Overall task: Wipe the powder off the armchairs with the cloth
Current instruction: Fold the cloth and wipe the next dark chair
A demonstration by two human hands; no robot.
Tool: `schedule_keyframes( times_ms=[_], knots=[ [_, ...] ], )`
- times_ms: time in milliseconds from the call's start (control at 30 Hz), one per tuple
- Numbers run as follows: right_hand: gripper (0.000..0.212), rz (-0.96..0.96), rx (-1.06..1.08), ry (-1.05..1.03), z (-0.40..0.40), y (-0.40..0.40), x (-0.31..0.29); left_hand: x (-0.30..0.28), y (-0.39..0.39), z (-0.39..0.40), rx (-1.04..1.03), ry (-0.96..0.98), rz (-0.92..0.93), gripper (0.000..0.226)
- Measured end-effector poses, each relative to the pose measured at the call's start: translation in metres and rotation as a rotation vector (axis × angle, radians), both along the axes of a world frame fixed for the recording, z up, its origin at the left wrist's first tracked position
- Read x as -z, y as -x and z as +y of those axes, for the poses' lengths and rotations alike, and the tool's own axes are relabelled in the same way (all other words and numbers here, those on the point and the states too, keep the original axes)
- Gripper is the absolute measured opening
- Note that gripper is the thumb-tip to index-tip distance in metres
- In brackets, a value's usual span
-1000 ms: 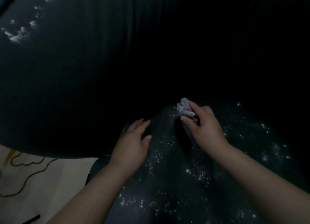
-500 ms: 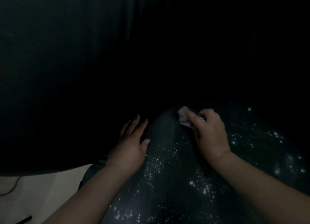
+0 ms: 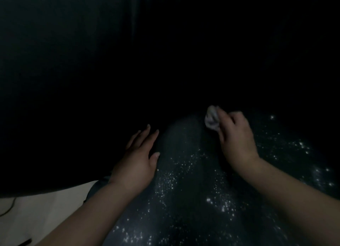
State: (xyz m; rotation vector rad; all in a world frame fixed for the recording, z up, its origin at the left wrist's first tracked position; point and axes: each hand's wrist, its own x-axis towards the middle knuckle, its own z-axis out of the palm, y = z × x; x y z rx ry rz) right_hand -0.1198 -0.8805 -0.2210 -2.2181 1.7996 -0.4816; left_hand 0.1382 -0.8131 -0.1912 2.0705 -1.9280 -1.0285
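The dark armchair [image 3: 73, 80] fills nearly the whole view, and its seat cushion [image 3: 185, 172] lies below me, speckled with white powder [image 3: 217, 203]. My right hand [image 3: 237, 140] grips a small crumpled white cloth [image 3: 211, 119] and presses it on the far end of the cushion. Flat on the cushion's left side rests my left hand [image 3: 138, 159], fingers straight and spread. More powder [image 3: 303, 148] is scattered to the right of my right hand. The chair's back is too dark to make out.
A strip of pale floor [image 3: 46, 214] shows at the bottom left, with a thin dark cable [image 3: 8, 208] on it and a dark object [image 3: 25, 243] at the lower edge.
My right hand has slid the cloth further away and to the right across the cushion. The left hand stayed flat in place. The view tilted down, so the powder at the top left is out of sight.
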Motion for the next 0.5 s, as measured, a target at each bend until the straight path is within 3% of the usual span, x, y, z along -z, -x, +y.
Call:
schedule_keyframes(
  times_ms=[100,200,300,400,500],
  knots=[
    [0.050,-0.133,0.112,-0.038,-0.020,-0.044,0.003,0.000,0.002,0.001,0.001,0.018,-0.013,0.060],
    [0.055,-0.130,-0.098,-0.051,0.021,-0.068,0.002,0.000,0.001,0.004,0.014,0.027,-0.012,0.059],
    [0.068,-0.050,-0.281,-0.040,0.048,-0.038,-0.001,-0.001,-0.005,0.010,0.050,0.032,-0.023,0.058],
    [0.058,-0.027,-0.109,0.011,0.018,-0.026,0.002,-0.001,-0.011,0.018,0.056,0.018,-0.023,0.058],
    [0.046,-0.122,0.146,-0.059,-0.006,-0.067,0.003,-0.001,-0.012,0.021,0.033,0.012,-0.012,0.059]
  ],
)
